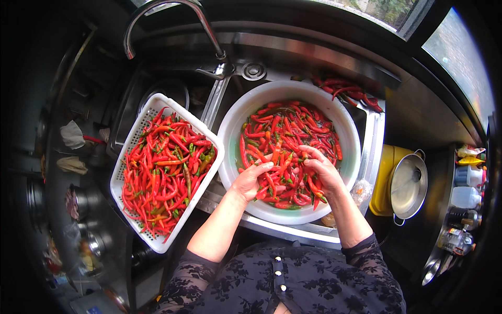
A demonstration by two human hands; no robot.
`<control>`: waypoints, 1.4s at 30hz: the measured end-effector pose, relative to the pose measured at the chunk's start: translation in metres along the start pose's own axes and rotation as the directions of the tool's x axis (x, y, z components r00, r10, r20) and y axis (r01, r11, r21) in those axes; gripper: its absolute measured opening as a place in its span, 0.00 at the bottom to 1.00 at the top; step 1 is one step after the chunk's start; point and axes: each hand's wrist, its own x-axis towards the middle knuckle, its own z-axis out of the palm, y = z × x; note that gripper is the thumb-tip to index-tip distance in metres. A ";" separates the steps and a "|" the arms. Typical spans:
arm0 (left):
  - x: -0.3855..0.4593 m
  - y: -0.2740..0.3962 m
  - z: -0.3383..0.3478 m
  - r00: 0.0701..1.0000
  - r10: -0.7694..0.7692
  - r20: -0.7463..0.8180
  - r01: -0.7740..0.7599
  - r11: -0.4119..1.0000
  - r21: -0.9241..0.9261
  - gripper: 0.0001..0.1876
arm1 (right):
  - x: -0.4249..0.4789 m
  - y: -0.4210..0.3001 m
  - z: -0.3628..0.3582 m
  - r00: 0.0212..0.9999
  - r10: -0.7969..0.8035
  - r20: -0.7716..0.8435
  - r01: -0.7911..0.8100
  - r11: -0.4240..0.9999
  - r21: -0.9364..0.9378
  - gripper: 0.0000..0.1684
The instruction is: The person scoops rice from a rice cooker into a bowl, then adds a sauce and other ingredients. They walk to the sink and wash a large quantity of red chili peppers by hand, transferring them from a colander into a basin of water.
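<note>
A white plastic basin (pixel 349 157) holds red chili peppers (pixel 274 125) in water. Over the near half of it, my left hand (pixel 253 178) holds several chilies between thumb and fingers; some of its fingers are hidden under them. Facing it, my right hand (pixel 321 168) has chilies in its bent fingers, with some hanging below the palm towards the basin's near rim. To the left, a white perforated plastic basket (pixel 217 145) stands tilted, heaped with red chilies (pixel 157 180), a few of them greenish or orange.
A chrome faucet (pixel 206 23) arches over the sink at the back left. More chilies (pixel 349 90) lie behind the basin. A plastic bag (pixel 361 191) sits at its right. Further right are a yellow container (pixel 376 180), a two-handled metal pot (pixel 410 186) and a shelf with bottles (pixel 466 197).
</note>
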 end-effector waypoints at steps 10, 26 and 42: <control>0.003 -0.004 0.007 0.997 0.003 -0.073 -0.002 1.000 0.019 0.21 | -0.002 0.004 -0.020 0.990 -0.063 0.126 0.012 0.929 0.369 0.23; -0.039 0.035 0.036 0.949 0.303 0.080 -0.298 0.952 -0.069 0.24 | 0.006 -0.002 -0.048 0.989 -0.103 -0.108 0.122 0.974 0.191 0.25; -0.276 0.180 -0.011 0.670 0.735 -0.107 -0.057 0.195 0.979 0.29 | 0.030 0.007 -0.012 0.993 -0.072 -0.089 0.073 0.997 0.007 0.27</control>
